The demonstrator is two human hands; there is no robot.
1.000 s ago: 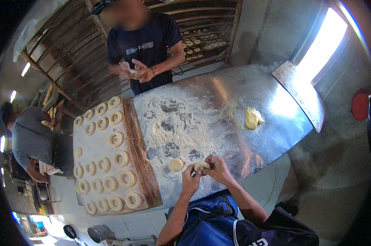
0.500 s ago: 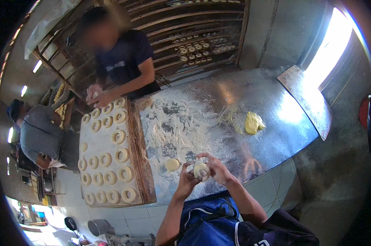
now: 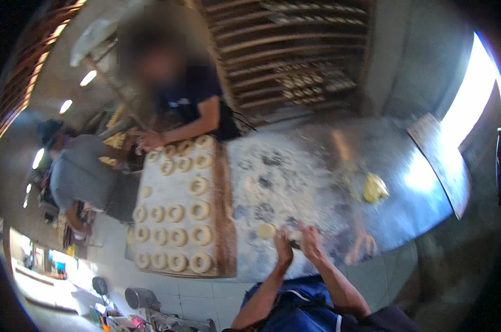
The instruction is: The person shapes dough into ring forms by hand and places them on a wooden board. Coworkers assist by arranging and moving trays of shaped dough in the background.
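Over the near edge of the floured table, my left hand (image 3: 284, 247) and my right hand (image 3: 312, 244) face each other with fingers pointing away from me. Between them sits a pale dough ring (image 3: 296, 237), held from both sides; motion blur and the fingers hide most of its shape. A round flat dough piece (image 3: 266, 231) lies on the table just left of my left hand. Further left, rows of dough rings (image 3: 177, 236) rest on a large board (image 3: 176, 148), with one small dough disc (image 3: 146, 191) among them.
A yellow dough lump (image 3: 375, 188) lies on the metal table (image 3: 339, 216), right of the scattered flour. A co-worker (image 3: 192, 102) stands behind the board, hands near its far corner; another person (image 3: 90, 171) is at the left. Racks (image 3: 295, 50) with dough rings stand behind.
My view has shifted, so the table and board appear further right. My fingers, earlier curled round the dough ring, are now straighter, with the ring between both hands.
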